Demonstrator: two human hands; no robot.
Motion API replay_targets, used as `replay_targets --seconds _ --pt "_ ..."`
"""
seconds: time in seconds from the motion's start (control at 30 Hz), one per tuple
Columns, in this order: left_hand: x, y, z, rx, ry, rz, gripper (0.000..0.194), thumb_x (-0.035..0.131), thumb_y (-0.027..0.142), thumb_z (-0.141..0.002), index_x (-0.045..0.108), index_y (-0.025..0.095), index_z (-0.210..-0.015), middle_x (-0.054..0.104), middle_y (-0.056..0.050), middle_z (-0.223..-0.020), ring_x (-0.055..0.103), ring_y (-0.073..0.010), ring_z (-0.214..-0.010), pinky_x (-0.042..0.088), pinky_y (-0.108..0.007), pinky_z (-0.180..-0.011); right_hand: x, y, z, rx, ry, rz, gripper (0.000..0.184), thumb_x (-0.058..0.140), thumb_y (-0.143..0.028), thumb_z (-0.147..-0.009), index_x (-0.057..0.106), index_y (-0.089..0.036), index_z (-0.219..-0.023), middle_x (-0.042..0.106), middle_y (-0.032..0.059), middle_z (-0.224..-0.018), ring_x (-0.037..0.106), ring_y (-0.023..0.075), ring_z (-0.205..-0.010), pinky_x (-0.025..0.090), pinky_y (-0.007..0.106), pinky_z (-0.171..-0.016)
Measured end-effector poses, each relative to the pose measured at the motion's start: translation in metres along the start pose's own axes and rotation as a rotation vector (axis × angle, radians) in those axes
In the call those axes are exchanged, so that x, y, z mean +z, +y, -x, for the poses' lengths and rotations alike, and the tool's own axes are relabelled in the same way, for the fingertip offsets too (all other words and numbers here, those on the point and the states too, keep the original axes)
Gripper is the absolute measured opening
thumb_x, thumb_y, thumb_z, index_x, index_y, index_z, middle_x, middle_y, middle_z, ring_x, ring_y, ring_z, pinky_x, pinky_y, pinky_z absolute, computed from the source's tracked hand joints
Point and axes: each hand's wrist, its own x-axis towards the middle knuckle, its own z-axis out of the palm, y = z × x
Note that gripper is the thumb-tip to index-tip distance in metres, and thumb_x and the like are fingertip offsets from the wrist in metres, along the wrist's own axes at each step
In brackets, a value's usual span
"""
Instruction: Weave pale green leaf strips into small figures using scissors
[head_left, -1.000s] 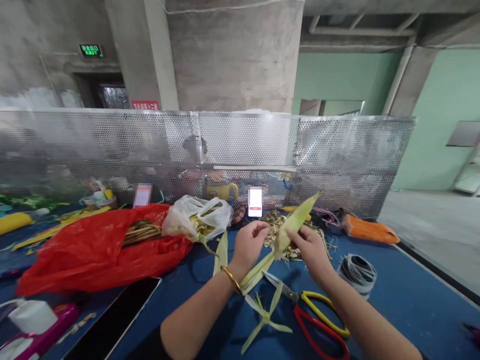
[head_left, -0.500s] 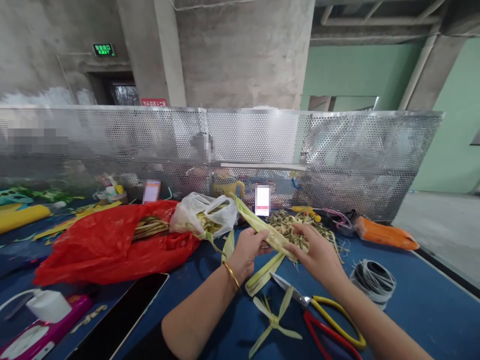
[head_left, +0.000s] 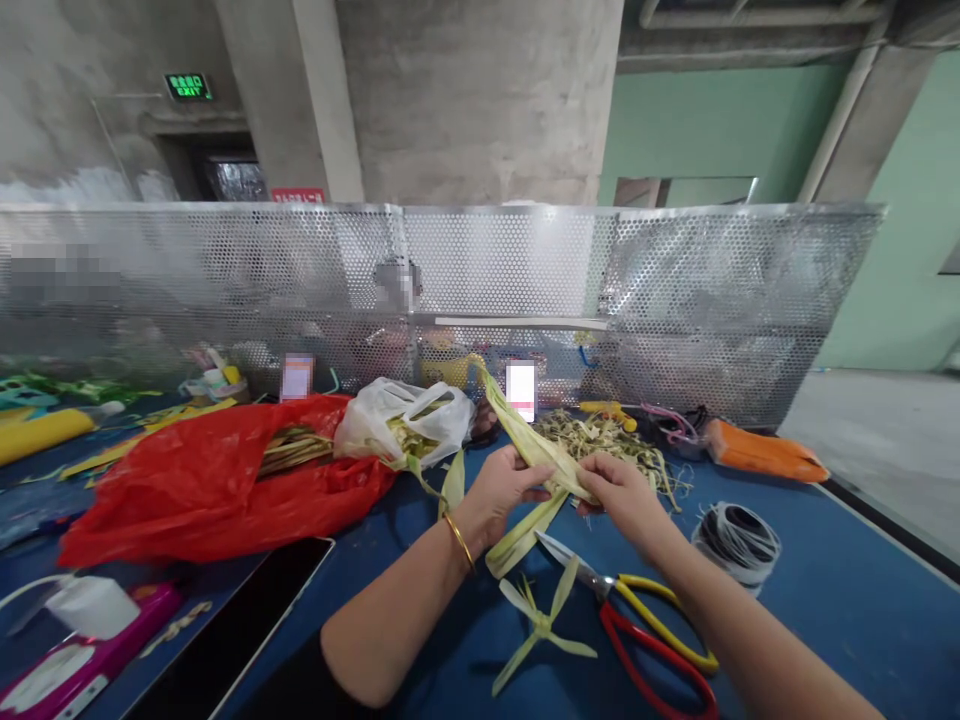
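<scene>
R hand (head_left: 624, 497) closes in vs 0.5s ago, pinching husk (head_left: 526, 438) at near end; L hand (head_left: 495, 492) pinches just beside; long axis runs far-L to near-R.

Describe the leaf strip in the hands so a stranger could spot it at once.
Above the blue table, beyond the scissors, find the left hand and right hand. Between them is the pale yellow-green leaf strip, slanting up and leftward. Unlike the similar strip just below, it is held up.
</scene>
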Motion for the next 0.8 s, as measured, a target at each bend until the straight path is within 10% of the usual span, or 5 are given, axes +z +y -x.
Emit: replay_targets --seconds 0.47,0.8 --pt "-0.008 0.003 -0.005 -0.100 0.094 0.023 0.021 0.069 0.026 -0.073 0.068 0.012 -0.088 0.073 -0.010 -0.084 0.063 -0.0107 -0.060 0.040 -0.017 -0.049 -0.022 -0.025 0.002 0.400 -0.043 -0.657 0.011 0.059 -0.017 -0.079 0.062 -0.015 -0.069 0.057 -0.0006 -0.059 0.049 0.0063 -0.043 0.048 0.017 -0.045" --pt "-0.037 0.004 -0.022 0.058 0.386 -0.491 0.013 0.050 0.017 -0.076 0.063 0.016 -0.078 0.072 -0.005 -0.076 0.049 -0.0079 -0.041 0.031 -0.019 -0.043 -0.050 -0.045 0.004 0.278 -0.069 -0.694 0.010 0.055 -0.016 -0.076 0.064 -0.019 -0.074 0.052 -0.0015 -0.061 0.037 0.0066 -0.042 0.043 0.019 -0.043"
